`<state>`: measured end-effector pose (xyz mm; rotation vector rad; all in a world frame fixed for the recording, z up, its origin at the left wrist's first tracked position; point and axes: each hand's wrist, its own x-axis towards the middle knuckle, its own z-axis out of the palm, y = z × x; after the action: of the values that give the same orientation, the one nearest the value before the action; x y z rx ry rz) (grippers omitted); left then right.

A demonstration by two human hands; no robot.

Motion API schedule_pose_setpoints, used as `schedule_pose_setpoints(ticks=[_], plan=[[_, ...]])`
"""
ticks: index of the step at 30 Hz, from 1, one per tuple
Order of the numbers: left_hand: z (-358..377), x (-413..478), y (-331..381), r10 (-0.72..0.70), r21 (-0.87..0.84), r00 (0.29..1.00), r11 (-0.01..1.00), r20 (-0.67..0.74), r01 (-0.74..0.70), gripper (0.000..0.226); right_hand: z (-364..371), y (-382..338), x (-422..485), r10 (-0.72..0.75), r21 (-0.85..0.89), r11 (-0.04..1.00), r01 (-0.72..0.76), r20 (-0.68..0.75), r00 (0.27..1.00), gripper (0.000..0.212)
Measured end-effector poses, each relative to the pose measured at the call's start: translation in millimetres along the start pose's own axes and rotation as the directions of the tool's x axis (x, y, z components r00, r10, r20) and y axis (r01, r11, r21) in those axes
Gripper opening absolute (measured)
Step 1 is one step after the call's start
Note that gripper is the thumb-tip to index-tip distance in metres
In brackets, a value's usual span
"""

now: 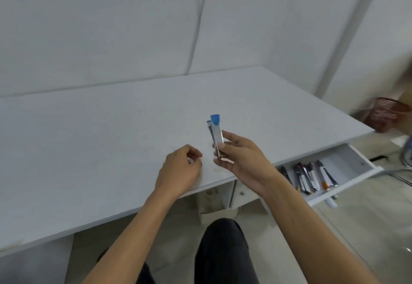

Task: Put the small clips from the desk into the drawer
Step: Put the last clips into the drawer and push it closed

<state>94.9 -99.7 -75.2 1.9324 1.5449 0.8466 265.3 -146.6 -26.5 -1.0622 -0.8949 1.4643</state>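
My right hand (239, 156) holds up two long silver clips with blue tips (215, 132) above the white desk (100, 141), pinching their lower ends between thumb and fingers. My left hand (181, 167) rests on the desk just left of it, fingers curled; something small and pale may sit under the fingertips, but I cannot make it out. The open white drawer (347, 163) juts out under the desk's right end and holds several similar clips with dark and orange ends (310, 177).
A red wire basket (388, 114) stands on the floor beyond the desk's right corner. A chair's metal frame (401, 172) is beside the drawer front. My dark-trousered leg (223, 252) is under the desk edge. A white wall is behind the desk.
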Motion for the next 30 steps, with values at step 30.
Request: schedule_pose_setpoints(ticks=[30], plan=[[208.0, 49.4, 174.7, 0.404, 0.036, 0.883, 0.905, 0.238, -0.424, 0.029, -301.3, -14.4, -3.4, -0.370, -0.711, -0.210, -0.671, -0.578, 0.728, 0.010]])
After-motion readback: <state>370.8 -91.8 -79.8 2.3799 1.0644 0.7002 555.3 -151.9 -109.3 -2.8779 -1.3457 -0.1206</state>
